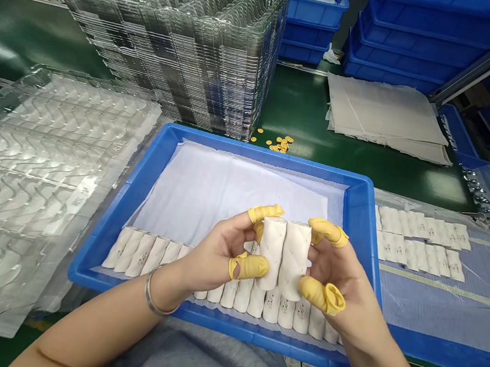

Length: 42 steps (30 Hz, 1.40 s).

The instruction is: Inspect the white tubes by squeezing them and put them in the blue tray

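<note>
Left hand [220, 248]: pinching one white roll [271, 250] with yellow-capped fingers [263, 212]
Right hand [345, 267]: pinching the second roll [294, 261] likewise
Held rolls: side by side over the blue tray [359, 201]
Rowed rolls [271, 307]: along the tray's near side
Green bench [307, 111]: yellow discs [280, 147] near stacked clear trays [222, 70]

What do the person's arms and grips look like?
Left grip: yellow finger cots on the thumb and at least one finger; the thumb's has a hole. Right grip: same kind, the thumb's cuff flared. Plain silver-coloured bangle on the left wrist, none on the right. No sleeves on the left forearm or right forearm.
</note>
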Available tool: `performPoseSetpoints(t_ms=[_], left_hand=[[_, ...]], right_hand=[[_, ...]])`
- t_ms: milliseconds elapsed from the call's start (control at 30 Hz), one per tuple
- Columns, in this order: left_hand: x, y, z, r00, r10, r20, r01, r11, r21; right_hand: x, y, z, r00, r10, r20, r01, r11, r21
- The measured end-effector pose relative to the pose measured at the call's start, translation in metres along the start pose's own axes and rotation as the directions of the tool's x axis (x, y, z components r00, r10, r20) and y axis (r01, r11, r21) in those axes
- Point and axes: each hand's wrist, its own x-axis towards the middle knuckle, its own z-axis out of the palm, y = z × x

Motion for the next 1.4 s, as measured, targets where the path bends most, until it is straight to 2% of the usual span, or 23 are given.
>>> performPoseSetpoints(t_ms=[200, 433, 600, 767, 1100, 1267, 1400], left_hand=[[-0.0012, 0.0005, -0.0013, 1.000, -0.010, 0.008, 0.010, 1.000, -0.017], [-0.0034, 0.0010, -0.0019, 0.996, -0.085, -0.037, 0.084, 0.996, -0.026], [-0.0024, 0.0012, -0.0017, 0.998, -0.050, -0.026, 0.049, 0.998, -0.030], [-0.0005, 0.0023, -0.0005, 1.000, 0.003, -0.012, -0.003, 1.000, 0.013], [-0.0026, -0.0005, -0.0012, 0.998, -0.037, 0.059, 0.043, 0.994, -0.096], [-0.0022, -0.0013, -0.0016, 0.997, -0.067, 0.042, 0.070, 0.995, -0.078], [-0.0013, -0.0013, -0.0015, 0.999, -0.012, 0.035, 0.013, 1.000, -0.018]], right_hand=[[0.0003, 0.0010, -0.0014, 1.000, 0.006, 0.008, -0.007, 1.000, 0.028], [0.0003, -0.0022, -0.0030, 1.000, 0.012, 0.012, -0.013, 0.998, 0.068], [-0.0004, -0.0028, -0.0042, 1.000, 0.021, -0.007, -0.021, 0.999, 0.033], [-0.0005, 0.0003, -0.0045, 0.999, -0.030, -0.026, 0.029, 0.999, -0.034], [-0.0003, -0.0001, -0.0018, 1.000, 0.010, -0.006, -0.010, 1.000, 0.024], [-0.0013, 0.0001, -0.0034, 1.000, -0.006, 0.004, 0.006, 1.000, -0.006], [-0.0003, 0.0031, -0.0013, 0.999, -0.029, -0.038, 0.027, 0.998, -0.058]])
